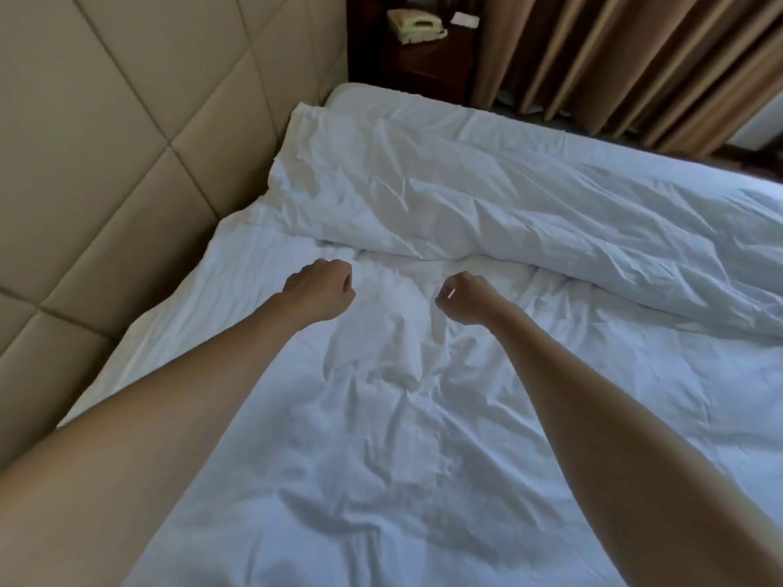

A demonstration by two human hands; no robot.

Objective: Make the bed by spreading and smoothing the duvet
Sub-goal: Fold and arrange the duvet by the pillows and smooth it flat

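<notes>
Grip: both our hands are curled into fists low over the bed; the left hand [324, 292] and the right hand [464, 299] look clenched, but we cannot tell whether either pinches a fold of cloth beneath it, since the fingertips are turned away from us.
Duvet: the duvet [487, 192] lies bunched in a long, puffy ridge across the far half of the bed, one end against the padded headboard [106, 154]; the near half shows only a flatter, wrinkled white layer [381, 438].
Handling: we judge it soft, limp and fairly light but bulky; it should drape and crease rather than slide stiffly.
Where to hold: we would take the near edge of the ridge [423, 258], just beyond our fists, hands set well apart.
Hard to make out: white on white hides the duvet's true edge; we cannot say whether the near layer is sheet or duvet. The foot of the bed is cut off at the right.
</notes>
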